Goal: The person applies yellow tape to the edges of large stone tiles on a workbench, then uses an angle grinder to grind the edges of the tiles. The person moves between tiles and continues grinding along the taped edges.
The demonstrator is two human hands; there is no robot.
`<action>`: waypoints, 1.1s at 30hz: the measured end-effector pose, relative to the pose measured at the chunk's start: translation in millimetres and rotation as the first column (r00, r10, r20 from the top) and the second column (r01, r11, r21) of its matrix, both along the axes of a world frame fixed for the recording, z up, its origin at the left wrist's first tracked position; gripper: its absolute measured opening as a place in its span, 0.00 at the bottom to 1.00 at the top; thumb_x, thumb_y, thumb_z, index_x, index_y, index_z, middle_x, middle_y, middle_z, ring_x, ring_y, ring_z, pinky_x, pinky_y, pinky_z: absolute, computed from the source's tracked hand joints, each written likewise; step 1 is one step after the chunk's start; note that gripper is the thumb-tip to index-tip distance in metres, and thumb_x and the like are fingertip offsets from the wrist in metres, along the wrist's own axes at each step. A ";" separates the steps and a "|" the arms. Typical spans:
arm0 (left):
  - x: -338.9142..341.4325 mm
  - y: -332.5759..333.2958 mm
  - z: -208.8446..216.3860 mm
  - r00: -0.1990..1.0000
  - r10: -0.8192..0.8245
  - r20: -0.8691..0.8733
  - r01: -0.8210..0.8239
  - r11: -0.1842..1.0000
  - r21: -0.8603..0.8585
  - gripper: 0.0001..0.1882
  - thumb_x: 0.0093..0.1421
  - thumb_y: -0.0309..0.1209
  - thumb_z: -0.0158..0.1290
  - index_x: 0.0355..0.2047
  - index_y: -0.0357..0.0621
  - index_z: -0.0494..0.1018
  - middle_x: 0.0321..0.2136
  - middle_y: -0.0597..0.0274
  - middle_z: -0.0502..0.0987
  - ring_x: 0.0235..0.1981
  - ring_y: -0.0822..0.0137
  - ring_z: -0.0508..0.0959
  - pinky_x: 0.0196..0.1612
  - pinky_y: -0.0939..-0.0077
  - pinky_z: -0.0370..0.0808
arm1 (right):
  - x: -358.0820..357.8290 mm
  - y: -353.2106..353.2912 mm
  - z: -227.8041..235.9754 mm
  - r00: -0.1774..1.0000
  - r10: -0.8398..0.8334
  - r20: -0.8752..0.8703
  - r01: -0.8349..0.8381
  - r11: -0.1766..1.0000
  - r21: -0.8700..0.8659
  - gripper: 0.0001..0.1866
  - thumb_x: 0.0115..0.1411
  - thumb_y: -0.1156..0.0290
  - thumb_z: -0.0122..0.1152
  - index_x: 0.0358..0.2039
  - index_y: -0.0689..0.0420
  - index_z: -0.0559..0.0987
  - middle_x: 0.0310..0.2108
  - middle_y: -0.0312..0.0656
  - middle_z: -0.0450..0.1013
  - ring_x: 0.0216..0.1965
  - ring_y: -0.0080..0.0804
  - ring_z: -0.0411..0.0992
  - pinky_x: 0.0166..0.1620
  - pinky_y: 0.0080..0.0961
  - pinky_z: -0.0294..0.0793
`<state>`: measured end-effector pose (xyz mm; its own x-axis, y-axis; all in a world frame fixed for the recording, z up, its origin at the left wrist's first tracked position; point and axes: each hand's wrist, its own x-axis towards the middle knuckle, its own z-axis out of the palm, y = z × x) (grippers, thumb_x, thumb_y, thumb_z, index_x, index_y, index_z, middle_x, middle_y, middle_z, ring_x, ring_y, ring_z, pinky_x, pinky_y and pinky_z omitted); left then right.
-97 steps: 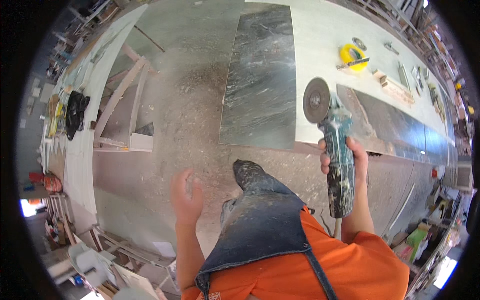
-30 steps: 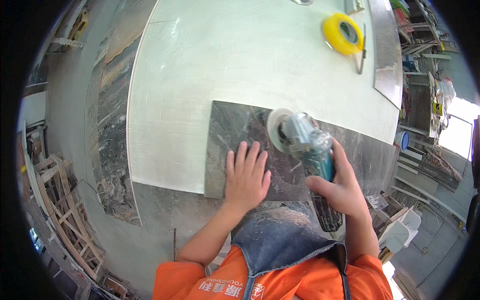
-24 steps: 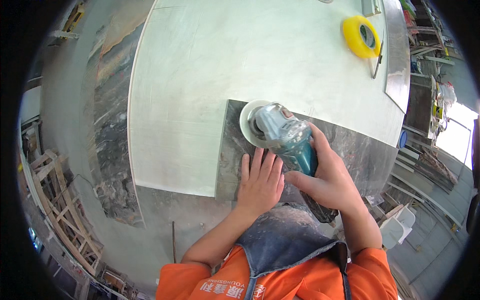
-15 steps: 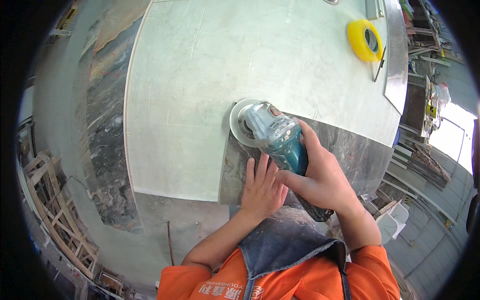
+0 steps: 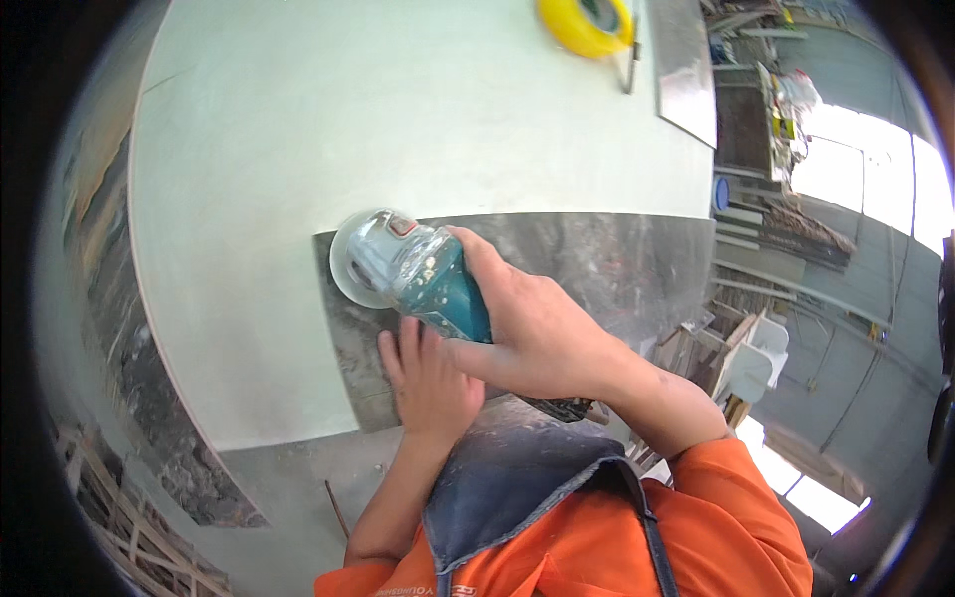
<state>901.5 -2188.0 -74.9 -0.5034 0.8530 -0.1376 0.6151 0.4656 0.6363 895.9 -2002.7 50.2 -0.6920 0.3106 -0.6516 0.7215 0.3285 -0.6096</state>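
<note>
My right hand (image 5: 545, 336) is wrapped round the teal body of an angle grinder (image 5: 444, 291), with its silver head pointing to the far left. A pale round disc (image 5: 350, 267) shows at the grinder's head, over the far-left corner of a dark grey veined stone slab (image 5: 597, 267). Whether the disc touches the stone, I cannot tell. My left hand (image 5: 435, 390) lies on the slab's near-left part with its fingers stretched out, just below the grinder. The grinder's rear end is partly hidden under my right hand and wrist.
The slab rests on a broad pale board (image 5: 249, 249). At its far side lie a yellow tape roll (image 5: 567, 30), a thin dark rod (image 5: 632, 65) and a shiny metal sheet (image 5: 686, 85). A dark veined strip (image 5: 109, 368) runs along the left. White chairs (image 5: 758, 360) stand right.
The whole view has shifted and turned, so the board, slab and tape roll appear farther left. The grinder remains near the slab's far-left corner, and both hands keep their poses.
</note>
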 end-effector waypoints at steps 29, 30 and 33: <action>-2.1 -6.3 -22.5 0.840 -0.067 -0.538 0.048 0.998 -0.049 0.23 0.73 0.39 0.45 0.60 0.35 0.68 0.68 0.42 0.67 0.71 0.36 0.63 0.71 0.37 0.58 | 395.7 259.0 -0.3 0.841 -0.511 0.176 0.426 0.828 0.365 0.49 0.52 0.58 0.70 0.71 0.63 0.59 0.46 0.64 0.77 0.49 0.58 0.78 0.54 0.42 0.75; -1.0 -5.5 -22.2 0.838 -0.067 -0.542 0.047 0.998 -0.051 0.24 0.73 0.39 0.45 0.61 0.35 0.67 0.69 0.42 0.66 0.71 0.36 0.62 0.71 0.38 0.58 | 415.0 272.5 -5.0 0.812 -0.554 0.185 0.459 0.801 0.385 0.48 0.51 0.58 0.70 0.70 0.63 0.62 0.45 0.61 0.77 0.48 0.53 0.78 0.54 0.40 0.75; -3.6 -7.7 -24.5 0.832 -0.067 -0.551 0.051 0.998 -0.045 0.24 0.73 0.39 0.45 0.62 0.35 0.67 0.69 0.43 0.65 0.72 0.37 0.61 0.72 0.39 0.58 | 466.1 304.9 -7.3 0.719 -0.688 0.100 0.573 0.668 0.475 0.43 0.52 0.60 0.70 0.65 0.66 0.67 0.43 0.53 0.77 0.44 0.41 0.77 0.51 0.36 0.76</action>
<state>897.9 -2195.7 -99.4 -0.4514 0.8836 0.1244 0.8870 0.4291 0.1708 1362.1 -1697.8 42.8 -0.0626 0.8687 -0.4913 0.9469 -0.1039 -0.3043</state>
